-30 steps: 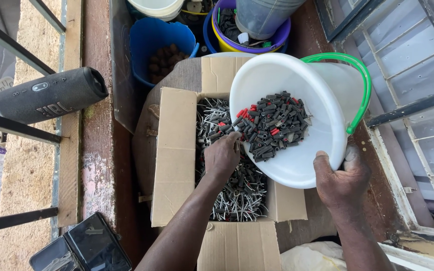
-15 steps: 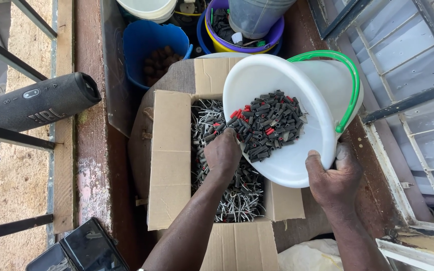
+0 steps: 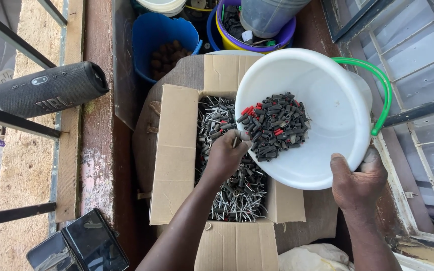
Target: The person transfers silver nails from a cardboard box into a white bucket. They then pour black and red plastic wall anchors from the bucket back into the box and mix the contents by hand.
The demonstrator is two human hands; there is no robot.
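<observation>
Cardboard box [image 3: 177, 150], flaps open, sits in front of me, filled with a loose heap of grey metal fasteners [image 3: 237, 190] that reaches from the far wall to the near one.

Going from the left: a dark cylindrical speaker [image 3: 46, 90] lies on its side on the ledge, well apart from the box. Below it, near the lower edge, two dark phones [image 3: 81, 246] lie flat side by side. Beyond the box stands a blue bucket [image 3: 161, 35] holding brown lumps.

My left hand [image 3: 225, 156] is over the middle of the box, fingers drawn together and pinching one thin fastener at the tips, just beside the rim of the white bowl [image 3: 327, 150].

The bowl is tilted toward the box and overhangs its right side. Inside it lies a pile of small black plugs [image 3: 272, 123] with a few red ones mixed in, gathered on the lower, left part of the bowl. A green handle [image 3: 383, 95] arches off its right side.

My right hand [image 3: 360, 183] grips the near rim of the bowl, thumb over the edge on the inside, fingers hidden beneath.

Behind the bowl stand a purple tub [image 3: 287, 35] and a grey bucket [image 3: 267, 15] inside it.
</observation>
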